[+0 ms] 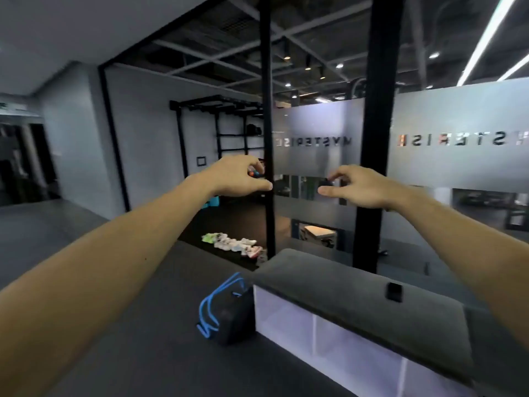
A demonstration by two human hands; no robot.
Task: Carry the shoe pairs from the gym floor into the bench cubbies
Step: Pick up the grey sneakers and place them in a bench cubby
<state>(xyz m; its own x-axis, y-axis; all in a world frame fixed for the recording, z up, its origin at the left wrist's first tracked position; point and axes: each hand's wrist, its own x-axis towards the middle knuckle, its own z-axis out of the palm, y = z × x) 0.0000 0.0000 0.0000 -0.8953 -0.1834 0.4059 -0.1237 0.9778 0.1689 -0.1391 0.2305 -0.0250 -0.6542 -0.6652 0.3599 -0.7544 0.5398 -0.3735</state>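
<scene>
Shoes [233, 245] lie in a row on the floor, far beyond my fingertips; both hands, left [240, 179] and right [357, 186], hover loosely curled and empty, since the bench [357, 305] cubbies await.

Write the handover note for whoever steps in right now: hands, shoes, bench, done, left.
Left hand: raised, fingers curled, holding nothing.
Right hand: raised, fingers curled; whether it holds anything is unclear.
Shoes: in a row on the dark floor beyond the bench.
Cubbies: the ones in view hold no shoes.
Done: nothing carried yet.
Left: fetch the pairs and stow them in the cubbies.
</scene>
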